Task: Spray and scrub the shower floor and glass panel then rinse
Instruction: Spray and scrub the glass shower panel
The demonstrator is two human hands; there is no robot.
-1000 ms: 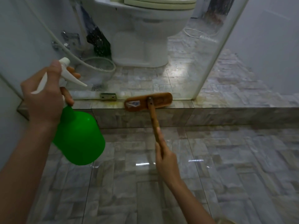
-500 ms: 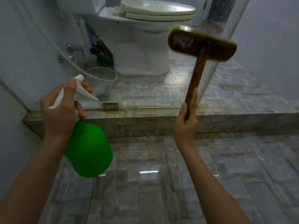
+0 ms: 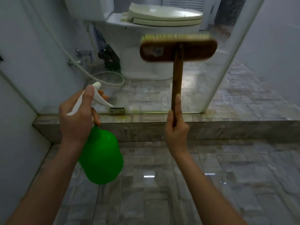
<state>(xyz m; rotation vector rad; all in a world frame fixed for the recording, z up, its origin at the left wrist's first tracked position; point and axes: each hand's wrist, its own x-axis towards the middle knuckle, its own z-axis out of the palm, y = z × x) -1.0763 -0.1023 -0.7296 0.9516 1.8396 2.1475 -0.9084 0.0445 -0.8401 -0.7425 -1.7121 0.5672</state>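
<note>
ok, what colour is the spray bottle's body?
Bright green spray bottle body, white trigger head; head view, the only one, in the left hand.

I see a bright green bottle [image 3: 101, 157] with a white trigger [image 3: 99, 96], and a brown brush [image 3: 191, 51] with pale yellow-green bristles [image 3: 172, 36]. The floor [image 3: 146, 205] is grey tile, marbled, laid in mixed rectangles. The toilet [image 3: 142, 65] is white with a cream lid [image 3: 165, 14], and the wall [image 3: 24, 51] is pale blue-grey.
</note>
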